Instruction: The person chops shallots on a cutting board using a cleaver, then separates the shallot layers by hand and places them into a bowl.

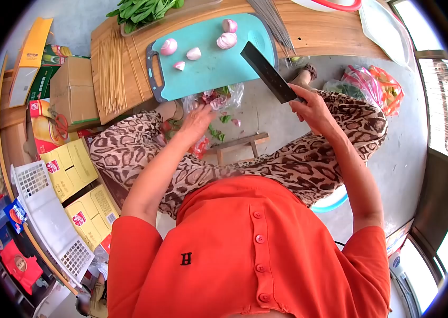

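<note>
The right hand (308,108) is closed around the handle of the cleaver (267,71), and the long axis of this cleaver goes slantwise, from the hand forward and to the left, so that the front part of its blade appears over the right side of the cutting board (208,74). The five pink onion bulbs (226,41) lie on this board, which rests on the wooden surface (324,32), forward of both hands: two of them are close together near the far edge, a little right of the middle, and three are spread in the left half. The left hand (198,121) is the nearer one to these three, which lie forward of it and somewhat to its left, whereas the other two are closer to the blade than to any fingers. This left hand is on the person's side of the board's near edge, at the clear plastic bag (238,95) with the reddish peelings (216,99); its fingers are half bent, but I cannot tell if they have hold of something. The board's long axis runs from left to right, slightly tilted, so the blade crosses it at an angle
</note>
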{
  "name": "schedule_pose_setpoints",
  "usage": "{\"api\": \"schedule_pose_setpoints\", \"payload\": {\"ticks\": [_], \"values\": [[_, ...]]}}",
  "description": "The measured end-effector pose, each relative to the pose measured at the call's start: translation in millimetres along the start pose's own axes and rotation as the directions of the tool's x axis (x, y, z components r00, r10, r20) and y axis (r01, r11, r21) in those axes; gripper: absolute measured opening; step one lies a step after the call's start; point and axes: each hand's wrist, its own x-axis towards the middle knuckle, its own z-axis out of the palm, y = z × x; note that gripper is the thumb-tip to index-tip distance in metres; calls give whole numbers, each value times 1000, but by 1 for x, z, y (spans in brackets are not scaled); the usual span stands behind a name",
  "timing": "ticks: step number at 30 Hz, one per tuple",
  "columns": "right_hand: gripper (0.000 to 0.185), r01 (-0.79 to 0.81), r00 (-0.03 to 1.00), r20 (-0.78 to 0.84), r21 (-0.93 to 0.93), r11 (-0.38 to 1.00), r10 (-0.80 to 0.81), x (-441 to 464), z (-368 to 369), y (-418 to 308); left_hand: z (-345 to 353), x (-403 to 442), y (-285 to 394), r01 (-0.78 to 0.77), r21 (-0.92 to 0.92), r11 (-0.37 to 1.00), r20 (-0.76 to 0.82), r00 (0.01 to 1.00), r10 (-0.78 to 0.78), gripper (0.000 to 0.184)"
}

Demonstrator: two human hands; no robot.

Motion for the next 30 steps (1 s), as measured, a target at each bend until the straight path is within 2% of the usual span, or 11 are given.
{"api": "schedule_pose_setpoints", "payload": {"ticks": [2, 3, 5, 6, 9, 13, 15, 19, 21, 28, 30], "values": [[44, -11, 1000, 9, 171, 985, 10, -5, 0, 1, 21, -5, 1, 151, -162, 975, 98, 986, -137, 38], [44, 19, 1000, -6, 174, 985, -19, 5, -1, -2, 9, 3, -6, 149, -138, 979, 78, 987, -139, 38], [45, 24, 998, 43, 429, 903, -47, 2, -7, -9, -2, 13, 15, 131, -317, 939, 124, 988, -96, 37], [36, -1, 1000, -2, 455, 890, 2, 2, -7, -15, 9, 19, 14, 117, -398, 910, 72, 993, -95, 36], [26, 20, 1000, -30, 529, 848, -5, 6, -12, -23, 51, 41, 13, 158, -509, 847, 113, 987, -116, 38], [24, 17, 999, -46, 588, 808, 12, 2, -17, -25, 100, 62, 13, 239, -446, 863, 190, 967, -170, 34], [30, 7, 998, -53, 603, 798, 31, 4, -18, -28, 116, 68, 11, 417, -430, 801, 332, 898, -289, 39], [41, 37, 995, -94, 700, 713, 40, 8, -22, -40, 143, 80, 5, 467, -376, 801, 332, 874, -354, 45], [43, 62, 996, -89, 692, 719, 0, 11, -26, -48, 137, 92, 8, 602, -323, 730, 452, 776, -441, 50], [45, 30, 997, -75, 724, 689, 35, 25, -30, -63, 164, 125, 1, 555, -144, 820, 490, 759, -428, 63], [46, 26, 998, -62, 736, 677, 30, 27, -32, -65, 166, 130, -1, 486, -131, 864, 433, 812, -391, 63]]}}
